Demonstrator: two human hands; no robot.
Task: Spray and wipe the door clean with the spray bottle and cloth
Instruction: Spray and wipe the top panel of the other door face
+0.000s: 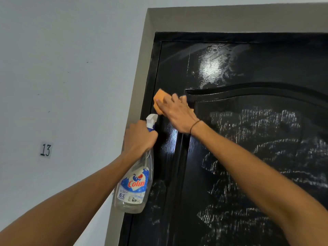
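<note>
A glossy black door [248,157] fills the right side, streaked with whitish wet smears. My right hand [177,112] presses an orange cloth [158,98] flat against the door's upper left part, beside the arched panel moulding; its fingers lie fairly straight over the cloth. My left hand [139,137] grips the neck of a clear spray bottle [134,185] with a white and blue nozzle and a "Colin" label. The bottle hangs upright just in front of the door's left edge, below the cloth.
A grey door frame [138,77] surrounds the door. To the left is a pale wall [62,77] with a small label reading "13" [45,150].
</note>
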